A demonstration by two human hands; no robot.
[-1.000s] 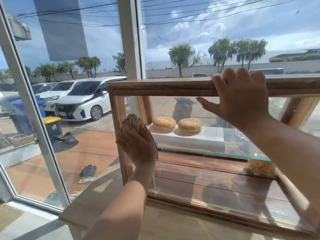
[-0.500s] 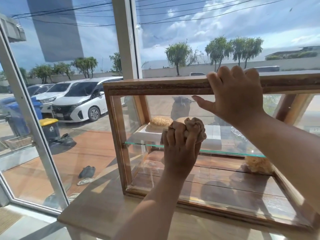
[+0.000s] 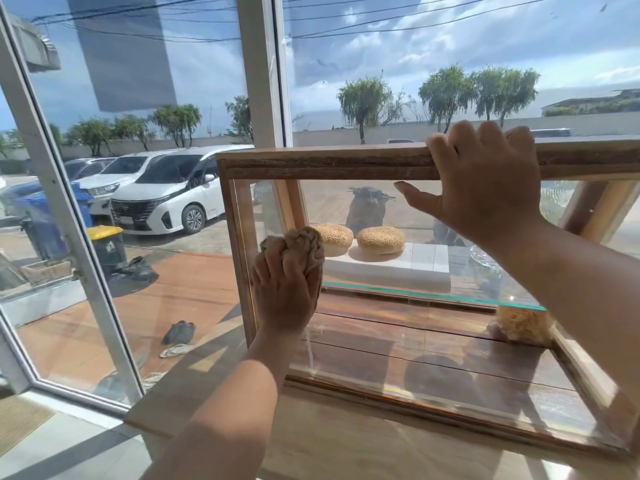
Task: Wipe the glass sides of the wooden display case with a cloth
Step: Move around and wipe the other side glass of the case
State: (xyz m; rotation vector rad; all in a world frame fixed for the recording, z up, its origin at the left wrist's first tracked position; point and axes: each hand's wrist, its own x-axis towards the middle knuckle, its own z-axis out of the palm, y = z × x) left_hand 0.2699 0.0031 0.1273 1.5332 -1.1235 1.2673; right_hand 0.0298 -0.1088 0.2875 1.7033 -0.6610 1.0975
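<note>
The left hand [image 3: 284, 292] clamps the bunched cloth [image 3: 304, 245] against the front glass by the left post, the cloth bulging above its fingers. The display case [image 3: 329, 164], long axis left-right, faces the person; the right hand [image 3: 485, 181] curls over its top rail.

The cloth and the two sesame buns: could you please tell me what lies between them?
In the head view, the front glass pane separates them: the left hand presses the cloth on its outside, the buns sit inside.

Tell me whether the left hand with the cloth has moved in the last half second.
Yes. The left hand with the cloth slid left along the front glass, off the sesame buns, toward the case's left wooden post.
</note>
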